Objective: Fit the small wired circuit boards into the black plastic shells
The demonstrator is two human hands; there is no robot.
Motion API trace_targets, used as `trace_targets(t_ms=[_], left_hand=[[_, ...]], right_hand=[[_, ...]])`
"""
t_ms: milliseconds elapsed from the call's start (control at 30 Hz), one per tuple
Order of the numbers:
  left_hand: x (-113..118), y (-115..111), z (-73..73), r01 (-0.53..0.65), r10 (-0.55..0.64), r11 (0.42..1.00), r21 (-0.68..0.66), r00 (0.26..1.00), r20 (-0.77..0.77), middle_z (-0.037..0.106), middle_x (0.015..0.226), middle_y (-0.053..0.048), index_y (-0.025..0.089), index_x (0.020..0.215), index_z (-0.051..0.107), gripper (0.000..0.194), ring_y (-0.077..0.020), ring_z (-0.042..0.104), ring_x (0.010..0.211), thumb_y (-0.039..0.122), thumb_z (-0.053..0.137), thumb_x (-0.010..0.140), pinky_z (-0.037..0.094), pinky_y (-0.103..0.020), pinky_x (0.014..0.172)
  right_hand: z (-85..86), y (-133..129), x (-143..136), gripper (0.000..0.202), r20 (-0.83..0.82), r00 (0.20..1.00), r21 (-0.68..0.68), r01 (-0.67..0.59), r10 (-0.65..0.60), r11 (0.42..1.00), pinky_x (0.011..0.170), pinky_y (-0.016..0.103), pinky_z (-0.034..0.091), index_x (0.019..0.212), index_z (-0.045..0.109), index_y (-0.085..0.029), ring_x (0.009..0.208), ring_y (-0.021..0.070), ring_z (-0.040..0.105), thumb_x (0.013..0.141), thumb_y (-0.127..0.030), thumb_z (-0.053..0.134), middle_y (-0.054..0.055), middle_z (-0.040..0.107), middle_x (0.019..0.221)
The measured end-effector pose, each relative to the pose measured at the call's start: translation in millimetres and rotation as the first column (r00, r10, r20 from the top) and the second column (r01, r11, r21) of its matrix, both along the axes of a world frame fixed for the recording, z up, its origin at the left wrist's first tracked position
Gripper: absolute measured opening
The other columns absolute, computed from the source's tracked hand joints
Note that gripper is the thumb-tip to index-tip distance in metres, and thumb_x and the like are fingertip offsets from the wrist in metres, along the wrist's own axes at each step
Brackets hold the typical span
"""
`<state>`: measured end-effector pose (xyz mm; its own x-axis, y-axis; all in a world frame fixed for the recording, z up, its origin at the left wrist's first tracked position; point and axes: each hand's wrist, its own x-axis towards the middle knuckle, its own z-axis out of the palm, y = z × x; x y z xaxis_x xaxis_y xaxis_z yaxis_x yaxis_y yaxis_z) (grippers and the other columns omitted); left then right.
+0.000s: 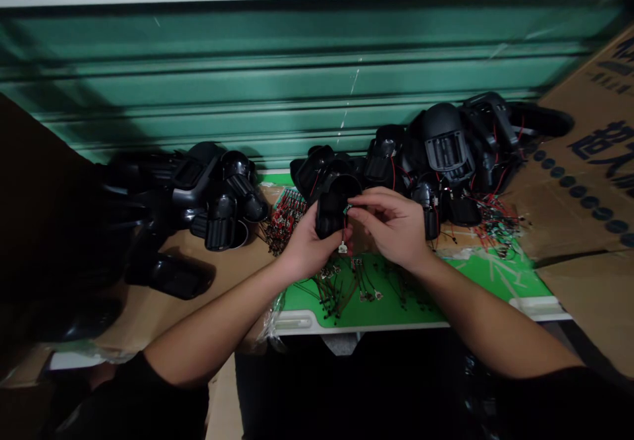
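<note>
two bare hands close together over the bench [510, 281]: one black housing [327, 214] in the left hand [304, 248], with fingers wrapped narrow around the smooth plastic and thumb across the near side; one small green circuit board [347, 208] in the right hand [396, 225], pinched between thumb and fingertips right at the housing's side. one pale, flat metal-looking tab [343, 248] below the board, hanging near the left thumb. three loose groups of thin wires on the bench: one dense red-and-black bundle [287, 219] just beside the left hand, one sparser spread of dark wires [341, 288] with pale tabs at some ends, in front of both hands, and one red-and-black tangle [500, 222] beyond the right forearm. three rough heaps of glossy and matte black shells, rounded at the ends and hollow: one on the left [218, 195], one small at the middle [317, 166], one larger on the right [446, 143] with red wires trailing; too overlapped and dark for an exact count. one brown cardboard box [584, 162] at the right, printed with dark characters and a row of round spots. one green panel [297, 76] behind, ridged horizontally and scuffed.
</note>
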<state>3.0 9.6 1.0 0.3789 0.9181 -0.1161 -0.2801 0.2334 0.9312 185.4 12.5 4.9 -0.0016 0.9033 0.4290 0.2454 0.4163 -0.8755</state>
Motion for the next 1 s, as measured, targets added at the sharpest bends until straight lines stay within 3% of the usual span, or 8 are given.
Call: trace_targets(t_ms=[133,367,567,800,1000], left_hand=[[1,0,-2.7,-0.001,0.001,1.000,0.018,1.000,-0.012,0.070,0.089,0.001,0.025,0.123,0.058,0.061,-0.0171,0.068,0.069,0.029,0.091,0.072,0.061,-0.032,0.064],[0,1,-7.7,-0.012,0.015,0.998,0.060,0.999,-0.036,0.068,0.089,0.001,0.024,0.124,0.058,0.055,-0.0161,0.067,0.070,0.027,0.087,0.077,0.061,-0.032,0.066],[-2,2,-10.0,-0.014,0.022,0.993,0.116,0.998,-0.063,0.069,0.092,0.000,0.023,0.128,0.058,0.057,-0.0153,0.066,0.072,0.024,0.086,0.077,0.060,-0.031,0.070],[0,-2,-3.9,-0.027,0.031,0.996,0.080,0.999,-0.041,0.068,0.088,0.001,0.025,0.123,0.059,0.055,-0.0148,0.063,0.064,0.024,0.086,0.076,0.060,-0.032,0.063],[1,-5,2.9,-0.014,0.016,0.998,0.062,0.999,-0.034,0.066,0.086,0.001,0.025,0.121,0.056,0.054,-0.0155,0.063,0.063,0.027,0.086,0.076,0.060,-0.033,0.060]], right_hand=[[1.3,-2,0,0.015,0.077,0.997,0.032,0.025,-0.027,0.999,0.062,0.032,0.056,0.103,0.085,-0.024,0.070,0.0162,0.066,0.093,-0.034,0.079,0.007,0.075,0.097],[0.4,-3,0,0.018,0.069,0.997,0.001,0.024,-0.024,1.000,0.058,0.031,0.055,0.105,0.085,-0.024,0.069,0.0162,0.065,0.093,-0.035,0.079,0.009,0.075,0.103],[-0.1,-3,-2,0.015,0.112,0.993,0.082,0.036,-0.045,0.996,0.062,0.031,0.055,0.105,0.085,-0.025,0.070,0.0159,0.066,0.094,-0.032,0.077,0.006,0.075,0.098],[0.1,-2,-1,0.020,0.235,0.969,0.204,0.022,-0.071,0.979,0.076,0.036,0.061,0.114,0.085,-0.027,0.087,0.0209,0.073,0.097,-0.029,0.074,0.007,0.078,0.100],[-1.2,-1,1,0.022,0.297,0.952,0.239,-0.001,-0.072,0.971,0.082,0.040,0.063,0.116,0.084,-0.029,0.090,0.0225,0.075,0.097,-0.027,0.073,0.006,0.081,0.104]])
